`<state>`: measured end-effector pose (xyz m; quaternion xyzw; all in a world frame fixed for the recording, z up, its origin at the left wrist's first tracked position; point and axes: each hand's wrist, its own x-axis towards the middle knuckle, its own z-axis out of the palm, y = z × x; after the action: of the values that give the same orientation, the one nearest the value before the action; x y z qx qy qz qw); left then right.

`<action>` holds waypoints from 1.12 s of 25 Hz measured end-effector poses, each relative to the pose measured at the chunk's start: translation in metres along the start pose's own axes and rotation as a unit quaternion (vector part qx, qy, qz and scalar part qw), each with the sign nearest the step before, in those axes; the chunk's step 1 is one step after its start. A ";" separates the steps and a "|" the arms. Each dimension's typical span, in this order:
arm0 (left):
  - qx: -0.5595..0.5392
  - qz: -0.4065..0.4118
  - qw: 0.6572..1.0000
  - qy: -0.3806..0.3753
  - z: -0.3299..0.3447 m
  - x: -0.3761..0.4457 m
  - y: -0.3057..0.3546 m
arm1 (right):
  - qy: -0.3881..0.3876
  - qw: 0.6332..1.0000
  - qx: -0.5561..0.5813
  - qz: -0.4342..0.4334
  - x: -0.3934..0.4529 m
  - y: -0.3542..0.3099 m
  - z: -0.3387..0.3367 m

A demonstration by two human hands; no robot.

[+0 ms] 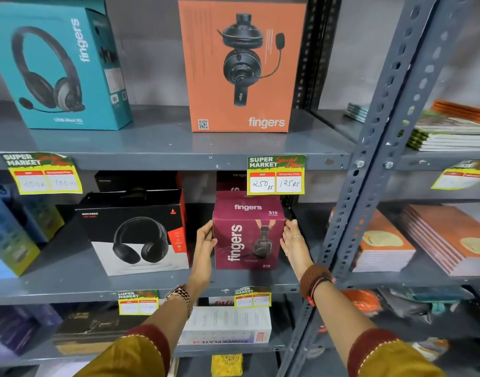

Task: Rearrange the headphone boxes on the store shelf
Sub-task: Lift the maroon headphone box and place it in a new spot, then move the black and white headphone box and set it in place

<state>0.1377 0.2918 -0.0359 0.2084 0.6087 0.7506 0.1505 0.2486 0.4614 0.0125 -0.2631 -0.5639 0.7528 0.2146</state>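
Left hand [204,240]: fingers flat against the left side of the maroon headphone box [248,235]. Right hand [294,240]: fingers flat on its right side (ring visible). Box clasped between both palms, upright on the grey metal middle shelf [70,284], just right of the black headphone box [135,229], under a yellow price tag [276,175]. Upper shelf: teal box [56,63], orange box [240,66].

Head cam only, facing forward and slightly down at the shelving.
We're close in: middle shelf [151,281] at centre, forearms entering from 6 o'clock, upright post [374,164] toward 3 o'clock.
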 end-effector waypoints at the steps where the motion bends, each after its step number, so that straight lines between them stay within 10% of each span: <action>1: 0.006 0.000 1.000 0.001 -0.001 -0.003 0.002 | -0.004 1.000 -0.008 0.002 0.000 0.001 -0.001; 10: 0.018 0.028 0.984 0.177 -0.068 -0.067 0.024 | 0.175 0.964 -0.059 -0.190 -0.073 0.029 0.043; 15: 0.038 0.073 0.954 0.289 -0.144 -0.066 0.074 | 0.052 0.982 -0.044 -0.179 -0.076 0.018 0.116; 20: 0.021 -0.055 0.979 0.195 -0.213 -0.036 0.097 | -0.046 0.998 -0.009 -0.038 -0.048 0.010 0.197; 28: 0.006 -0.098 0.995 0.024 -0.254 -0.012 0.119 | 0.036 0.995 -0.086 0.046 -0.040 0.033 0.262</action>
<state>0.0252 0.0442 0.0353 0.1304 0.6343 0.7334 0.2070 0.1111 0.2349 0.0456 -0.3331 -0.6059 0.7007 0.1761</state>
